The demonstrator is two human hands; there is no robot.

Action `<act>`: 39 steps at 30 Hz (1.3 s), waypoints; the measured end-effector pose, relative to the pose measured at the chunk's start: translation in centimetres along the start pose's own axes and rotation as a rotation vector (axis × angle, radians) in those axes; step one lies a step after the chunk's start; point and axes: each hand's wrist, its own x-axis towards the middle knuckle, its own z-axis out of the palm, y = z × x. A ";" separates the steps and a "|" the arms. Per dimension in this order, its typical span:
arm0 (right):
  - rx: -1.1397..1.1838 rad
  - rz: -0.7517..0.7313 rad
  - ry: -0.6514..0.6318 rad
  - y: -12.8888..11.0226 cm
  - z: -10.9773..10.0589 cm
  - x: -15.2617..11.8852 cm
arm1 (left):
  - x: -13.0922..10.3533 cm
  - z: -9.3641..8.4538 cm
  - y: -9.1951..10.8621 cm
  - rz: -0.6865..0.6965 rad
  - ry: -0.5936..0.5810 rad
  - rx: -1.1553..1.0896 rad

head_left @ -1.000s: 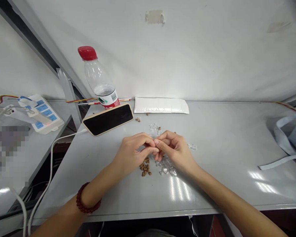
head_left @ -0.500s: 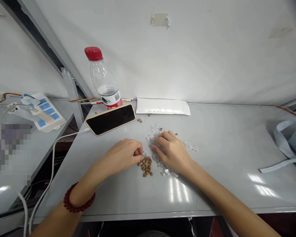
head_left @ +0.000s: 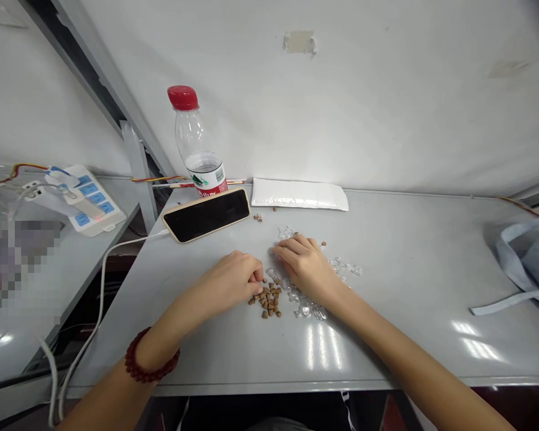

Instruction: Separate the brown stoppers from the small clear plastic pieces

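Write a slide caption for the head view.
Left hand at brown pieces, right hand over clear plastic pieces, on a grey table.

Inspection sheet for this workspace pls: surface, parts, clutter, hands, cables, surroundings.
Surface: grey table, glossy, light reflections near front edge.
Job's things: small brown pieces, mostly in a loose pile, some strays farther back; clear plastic pieces, scattered mostly right of the pile.
Clutter: phone in front of red-capped bottle; white packet near back edge.
Hands: left hand at the pile; right hand over clear pieces; grips unclear.
Cables: white cable to phone; power strip at left, plugs in.
Surroundings: white wall behind; light-blue fabric at right.
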 end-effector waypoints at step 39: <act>0.705 0.025 0.016 -0.3 -3.2 -1.1 | 0.5 -0.4 0.7 0.076 0.149 -0.532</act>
